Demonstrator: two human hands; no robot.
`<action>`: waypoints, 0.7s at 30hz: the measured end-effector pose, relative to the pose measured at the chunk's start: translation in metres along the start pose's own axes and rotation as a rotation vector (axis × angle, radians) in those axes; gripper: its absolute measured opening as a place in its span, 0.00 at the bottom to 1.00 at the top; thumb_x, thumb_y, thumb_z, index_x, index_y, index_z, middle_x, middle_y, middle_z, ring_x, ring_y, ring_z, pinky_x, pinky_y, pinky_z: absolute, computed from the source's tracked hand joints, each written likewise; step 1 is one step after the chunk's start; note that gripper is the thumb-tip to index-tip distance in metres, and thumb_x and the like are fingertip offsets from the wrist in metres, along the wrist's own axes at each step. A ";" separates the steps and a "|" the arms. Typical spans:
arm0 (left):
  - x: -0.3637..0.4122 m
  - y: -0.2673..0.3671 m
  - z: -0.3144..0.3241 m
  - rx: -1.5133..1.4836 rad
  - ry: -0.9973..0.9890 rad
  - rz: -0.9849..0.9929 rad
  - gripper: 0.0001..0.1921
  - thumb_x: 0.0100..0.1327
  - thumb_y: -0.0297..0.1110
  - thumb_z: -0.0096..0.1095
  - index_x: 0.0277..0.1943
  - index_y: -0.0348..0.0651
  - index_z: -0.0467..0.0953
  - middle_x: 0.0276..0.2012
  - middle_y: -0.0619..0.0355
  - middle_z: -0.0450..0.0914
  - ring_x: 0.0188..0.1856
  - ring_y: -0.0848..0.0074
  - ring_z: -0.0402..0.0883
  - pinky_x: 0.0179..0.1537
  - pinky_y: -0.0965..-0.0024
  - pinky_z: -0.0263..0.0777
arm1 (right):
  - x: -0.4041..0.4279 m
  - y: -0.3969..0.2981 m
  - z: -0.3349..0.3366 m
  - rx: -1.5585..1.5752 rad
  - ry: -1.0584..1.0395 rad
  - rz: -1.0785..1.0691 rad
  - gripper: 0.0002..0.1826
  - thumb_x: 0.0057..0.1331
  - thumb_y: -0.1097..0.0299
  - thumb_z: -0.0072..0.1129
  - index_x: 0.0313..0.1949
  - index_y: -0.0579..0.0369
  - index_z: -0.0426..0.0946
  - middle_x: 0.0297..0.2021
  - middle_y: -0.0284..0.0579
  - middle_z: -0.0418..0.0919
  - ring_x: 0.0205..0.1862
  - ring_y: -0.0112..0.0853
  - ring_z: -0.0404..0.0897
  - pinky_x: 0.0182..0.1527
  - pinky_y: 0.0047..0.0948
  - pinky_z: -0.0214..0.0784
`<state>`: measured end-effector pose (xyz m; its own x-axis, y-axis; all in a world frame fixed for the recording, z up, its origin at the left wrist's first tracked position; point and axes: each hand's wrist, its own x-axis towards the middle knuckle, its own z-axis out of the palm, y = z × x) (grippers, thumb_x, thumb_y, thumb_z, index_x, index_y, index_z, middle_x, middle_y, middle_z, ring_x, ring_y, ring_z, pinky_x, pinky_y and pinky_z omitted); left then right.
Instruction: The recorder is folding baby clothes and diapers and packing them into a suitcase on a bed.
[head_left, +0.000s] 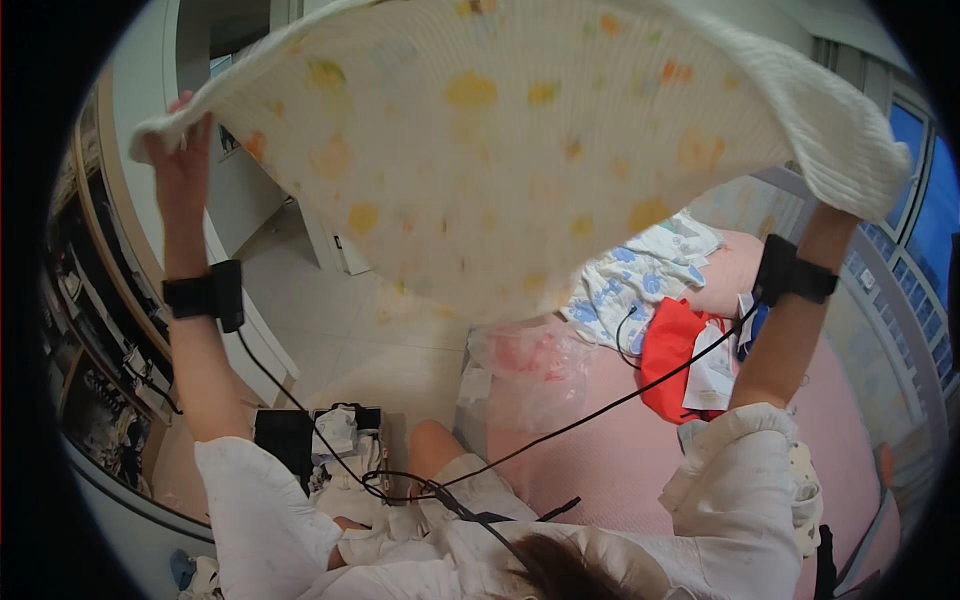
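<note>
A cream gauze cloth (480, 165) with yellow and orange prints is spread wide in front of me, held up in the air by its upper corners. My left hand (180, 146) grips the corner at the upper left. At the right, the other corner drapes over my right hand and hides its fingers; only the wrist shows below it. The cloth's lower edge is blurred and hangs above the bed and the floor. Its top edge runs out of the picture. Both wrists wear black straps with small boxes, joined to black cables (577, 420).
A bed with a pink sheet (600, 465) lies at the right. On it are a clear plastic bag (532, 367), a blue-patterned white cloth (637, 277) and a red bag (667, 360). An open case of clothes (345, 442) stands on the tiled floor. A wardrobe (112, 300) is at the left.
</note>
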<state>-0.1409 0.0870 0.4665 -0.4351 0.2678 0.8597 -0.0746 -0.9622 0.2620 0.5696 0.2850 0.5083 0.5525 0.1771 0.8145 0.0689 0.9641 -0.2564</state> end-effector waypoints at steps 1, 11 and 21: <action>0.010 0.020 -0.004 -0.008 -0.052 0.036 0.28 0.68 0.49 0.42 0.62 0.37 0.56 0.62 0.49 0.60 0.65 0.63 0.57 0.68 0.58 0.46 | 0.013 -0.027 0.003 0.003 -0.001 -0.065 0.12 0.56 0.69 0.51 0.39 0.56 0.75 0.34 0.41 0.76 0.31 0.32 0.74 0.36 0.30 0.66; -0.132 0.068 0.017 0.558 0.645 -0.180 0.18 0.69 0.44 0.40 0.55 0.45 0.66 0.60 0.48 0.61 0.61 0.67 0.61 0.62 0.61 0.52 | -0.017 -0.204 -0.145 -0.519 0.004 -0.195 0.12 0.57 0.69 0.50 0.39 0.57 0.75 0.33 0.41 0.75 0.31 0.30 0.73 0.36 0.29 0.66; -0.285 0.099 -0.075 0.235 -0.428 -0.303 0.11 0.67 0.39 0.44 0.42 0.44 0.72 0.35 0.53 0.70 0.36 0.72 0.69 0.40 0.70 0.65 | -0.160 -0.304 -0.339 -0.959 0.137 0.099 0.11 0.57 0.69 0.50 0.39 0.57 0.75 0.32 0.40 0.74 0.31 0.28 0.72 0.35 0.28 0.65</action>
<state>-0.0918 -0.0878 0.2147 -0.0200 0.5728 0.8194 0.0833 -0.8158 0.5723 0.7419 -0.1037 0.2798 0.6801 0.1657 0.7141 0.6304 0.3650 -0.6851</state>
